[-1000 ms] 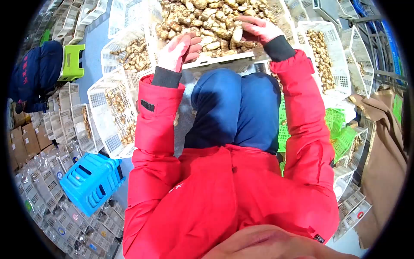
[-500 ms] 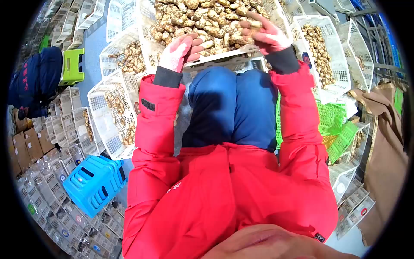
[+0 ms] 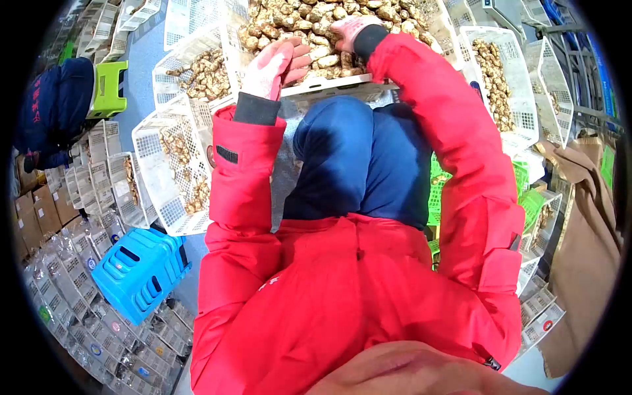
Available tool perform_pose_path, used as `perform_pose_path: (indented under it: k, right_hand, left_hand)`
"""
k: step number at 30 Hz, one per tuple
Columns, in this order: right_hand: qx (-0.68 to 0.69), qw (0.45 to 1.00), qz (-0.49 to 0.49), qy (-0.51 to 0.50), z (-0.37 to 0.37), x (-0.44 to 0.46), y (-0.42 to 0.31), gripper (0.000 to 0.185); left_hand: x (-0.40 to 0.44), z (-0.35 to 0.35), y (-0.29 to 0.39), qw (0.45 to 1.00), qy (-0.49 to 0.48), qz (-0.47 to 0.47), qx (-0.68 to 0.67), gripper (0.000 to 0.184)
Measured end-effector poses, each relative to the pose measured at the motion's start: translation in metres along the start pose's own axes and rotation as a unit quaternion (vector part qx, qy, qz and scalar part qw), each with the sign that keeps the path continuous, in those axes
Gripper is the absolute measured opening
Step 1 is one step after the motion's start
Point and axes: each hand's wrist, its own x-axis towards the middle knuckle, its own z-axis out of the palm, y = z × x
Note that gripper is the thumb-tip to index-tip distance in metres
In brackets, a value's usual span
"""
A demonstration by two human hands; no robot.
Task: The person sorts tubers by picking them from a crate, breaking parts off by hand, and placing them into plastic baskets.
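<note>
A large white crate (image 3: 421,56) in front of my knees is heaped with brown-and-cream knobbly tubers (image 3: 309,23). My left hand (image 3: 271,66), in a white-and-pink glove, rests palm up over the near left corner of the heap. Its fingers are stretched out and no tuber lies in the palm. Reaching across to the middle of the pile, my right hand (image 3: 352,31) has its back towards me and its fingers curled down among the tubers. Whatever the fingertips grip is hidden.
White crates holding smaller amounts of tubers stand left (image 3: 174,197) and right (image 3: 520,85). A blue stool (image 3: 141,273) is at lower left. Another person in dark clothing (image 3: 56,105) is by a green stool (image 3: 108,92). Brown cloth (image 3: 579,257) hangs at right.
My right hand has swung left from the crate's right side into the middle of the heap, its fingers now curled down. The left hand has shifted only slightly and stays spread.
</note>
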Motion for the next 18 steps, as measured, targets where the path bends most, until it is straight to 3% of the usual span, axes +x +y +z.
perform_pose_path:
  k: [2,4,6,7,8,10,12,13,14,18]
  right_hand:
    - [-0.081,0.992,0.07,-0.061,0.002,0.019,-0.021,0.032]
    - [-0.034,0.996,0.076,0.029,0.029,0.036,-0.007,0.033]
    - [0.077,0.982,0.088,0.15,0.006,0.0,0.003,0.036]
    - [0.219,0.963,0.119,0.104,-0.011,-0.015,0.011,0.041]
    - [0.397,0.903,0.087,0.136,-0.003,-0.026,0.026,0.047]
    - [0.734,0.671,0.009,0.102,0.001,-0.057,0.036,0.052]
    - [0.841,0.519,-0.132,0.084,0.006,-0.081,0.036,0.059]
    - [0.846,0.515,-0.069,0.118,-0.015,-0.094,0.012,0.063]
    - [0.847,0.507,-0.103,0.123,-0.011,-0.087,0.012,0.063]
    - [0.824,0.532,-0.139,0.137,-0.019,-0.091,0.007,0.06]
  left_hand:
    - [0.005,-0.012,-0.003,0.996,-0.076,-0.014,-0.034,0.046]
    - [-0.001,-0.006,-0.005,1.0,0.009,-0.003,0.002,0.045]
    - [-0.004,-0.006,0.0,1.0,-0.018,-0.018,0.002,0.045]
    - [-0.002,-0.007,-0.001,1.0,-0.023,-0.022,-0.001,0.045]
    - [-0.001,-0.008,-0.002,0.999,-0.027,-0.025,-0.004,0.045]
    - [0.002,-0.002,-0.007,1.0,-0.024,-0.019,-0.004,0.046]
    - [0.005,0.006,-0.018,1.0,-0.014,0.002,-0.013,0.046]
    - [0.012,0.009,-0.017,0.996,-0.088,-0.028,-0.015,0.047]
    - [0.003,0.034,-0.008,0.997,0.003,-0.044,0.056,0.049]
    - [0.004,0.033,-0.019,0.998,-0.048,-0.026,0.037,0.051]
